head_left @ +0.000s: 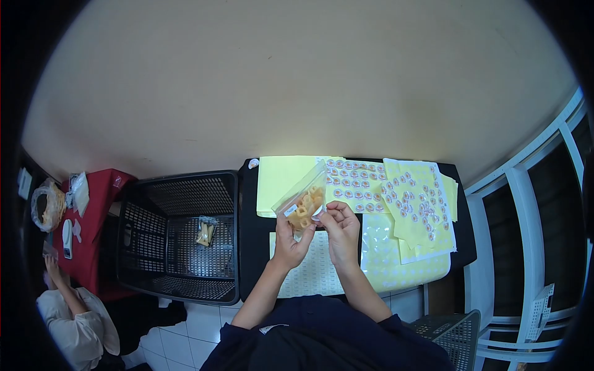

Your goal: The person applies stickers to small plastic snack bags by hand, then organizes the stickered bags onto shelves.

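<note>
A clear zip bag of yellow ring-shaped snacks (307,201) is held tilted above the table, with a small white label (290,210) on one side. My left hand (289,246) is closed around the bag's lower left part. My right hand (342,232) pinches at its lower right edge, thumb on a round sticker (317,214) lying against the bag. Beneath my hands is a sheet of small printed labels (314,266). Behind the bag lie a sheet of round stickers (356,174) and plain yellow backing paper (275,179).
Partly used sticker sheets (421,207) overlap at the table's right. Left of the table stands a black plastic crate (176,278) with a small filled bag (205,232) inside. Farther left, another person (77,328) sits by a red-covered table (93,247) with a white scale (67,239).
</note>
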`<act>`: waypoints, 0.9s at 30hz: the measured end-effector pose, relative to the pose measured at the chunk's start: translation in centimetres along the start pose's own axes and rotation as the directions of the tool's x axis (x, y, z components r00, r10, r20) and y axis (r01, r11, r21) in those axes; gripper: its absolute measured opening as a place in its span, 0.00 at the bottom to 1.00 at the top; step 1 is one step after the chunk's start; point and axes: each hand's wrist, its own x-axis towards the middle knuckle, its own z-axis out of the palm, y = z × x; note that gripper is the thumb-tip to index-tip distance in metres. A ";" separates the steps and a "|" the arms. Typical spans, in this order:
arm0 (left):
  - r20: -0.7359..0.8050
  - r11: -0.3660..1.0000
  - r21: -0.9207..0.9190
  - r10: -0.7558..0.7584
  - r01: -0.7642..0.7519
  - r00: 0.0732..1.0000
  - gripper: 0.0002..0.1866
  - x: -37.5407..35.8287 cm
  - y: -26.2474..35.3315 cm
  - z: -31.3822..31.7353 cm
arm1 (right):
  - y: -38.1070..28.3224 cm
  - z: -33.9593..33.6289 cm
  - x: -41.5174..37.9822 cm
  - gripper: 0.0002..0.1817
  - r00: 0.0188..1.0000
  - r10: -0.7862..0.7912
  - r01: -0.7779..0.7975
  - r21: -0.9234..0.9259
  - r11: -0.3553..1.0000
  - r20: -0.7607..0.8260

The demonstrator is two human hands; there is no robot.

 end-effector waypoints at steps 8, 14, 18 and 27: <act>0.011 0.997 0.066 0.046 -0.047 0.999 0.27 0.1 0.1 -0.1 | 0.1 0.2 0.1 0.10 1.000 -0.013 0.013 -0.029 0.999 0.001; -0.014 0.996 0.079 0.051 -0.049 0.999 0.28 0.2 0.3 -0.1 | 0.4 0.4 0.2 0.10 1.000 0.007 -0.008 -0.076 0.997 -0.013; -0.016 0.982 0.169 0.093 -0.089 0.996 0.26 0.1 0.1 -0.4 | 0.6 0.5 0.2 0.10 1.000 0.010 -0.011 -0.092 0.996 -0.010; -0.197 0.998 0.053 -0.016 0.027 0.980 0.17 0.5 1.2 0.2 | 3.4 -1.2 0.3 0.12 0.990 -0.137 0.132 -0.458 0.879 0.023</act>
